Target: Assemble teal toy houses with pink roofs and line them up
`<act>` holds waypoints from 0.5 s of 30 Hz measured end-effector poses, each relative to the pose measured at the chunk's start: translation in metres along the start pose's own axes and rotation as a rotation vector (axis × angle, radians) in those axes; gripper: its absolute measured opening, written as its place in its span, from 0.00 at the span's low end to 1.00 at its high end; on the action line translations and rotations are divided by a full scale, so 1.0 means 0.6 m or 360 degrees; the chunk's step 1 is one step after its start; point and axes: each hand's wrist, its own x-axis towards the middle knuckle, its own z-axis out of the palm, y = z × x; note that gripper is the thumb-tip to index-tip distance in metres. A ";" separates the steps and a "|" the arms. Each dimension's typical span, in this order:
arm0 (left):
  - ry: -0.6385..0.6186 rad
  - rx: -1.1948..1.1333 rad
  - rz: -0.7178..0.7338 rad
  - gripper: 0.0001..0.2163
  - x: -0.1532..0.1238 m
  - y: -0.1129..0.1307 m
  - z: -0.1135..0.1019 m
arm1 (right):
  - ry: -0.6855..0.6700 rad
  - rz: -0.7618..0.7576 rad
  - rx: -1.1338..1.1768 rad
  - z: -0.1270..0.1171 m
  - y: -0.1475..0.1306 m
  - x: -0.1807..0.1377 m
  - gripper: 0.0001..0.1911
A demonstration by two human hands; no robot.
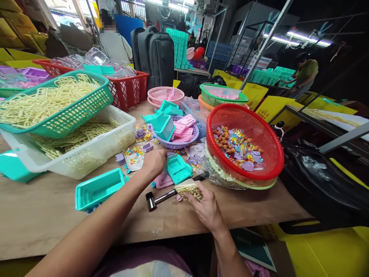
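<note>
My left hand (154, 162) is closed, reaching over the wooden table (43, 215) to the small toy pieces beside a teal plastic part (178, 168) and a pink part (163, 181); what its fingers grip is hidden. My right hand (205, 207) is closed on a cream-yellow plastic piece (189, 189), held just above the table. A small hammer (161, 198) with a black head lies between my hands. A teal open box (98, 188) rests left of my left forearm.
A red basket (268, 134) of mixed small toy parts stands at right. A purple basket (178, 144) holds teal and pink parts. Teal (72, 115) and white (86, 154) baskets hold yellow frames at left. A red crate (129, 90) and backpacks (160, 57) stand behind. People work farther back.
</note>
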 end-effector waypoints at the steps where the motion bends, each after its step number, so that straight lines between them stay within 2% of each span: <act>1: 0.0023 0.0007 -0.0023 0.16 0.001 -0.006 -0.006 | 0.0016 -0.0005 0.0002 -0.001 0.002 -0.001 0.12; 3: 0.0140 0.0032 -0.0096 0.16 0.001 -0.022 -0.023 | 0.0061 -0.0002 0.0019 -0.003 0.007 -0.002 0.11; 5: 0.0340 0.0060 -0.0167 0.16 0.002 -0.040 -0.039 | 0.0101 0.0002 0.0016 -0.004 0.012 -0.003 0.11; 8: 0.0601 0.0088 -0.0235 0.15 0.002 -0.059 -0.050 | 0.0029 -0.0032 -0.0106 -0.005 0.010 -0.005 0.11; 10: 0.0620 0.0101 -0.0241 0.14 -0.001 -0.061 -0.046 | -0.0088 -0.0154 -0.0282 -0.005 0.004 -0.007 0.13; 13: 0.0476 0.0120 -0.0198 0.14 -0.009 -0.051 -0.034 | -0.0210 -0.0443 -0.0632 -0.006 -0.005 -0.012 0.25; 15: 0.0473 0.0158 -0.0177 0.13 -0.015 -0.035 -0.029 | -0.0255 -0.0555 -0.0880 -0.009 -0.008 -0.013 0.29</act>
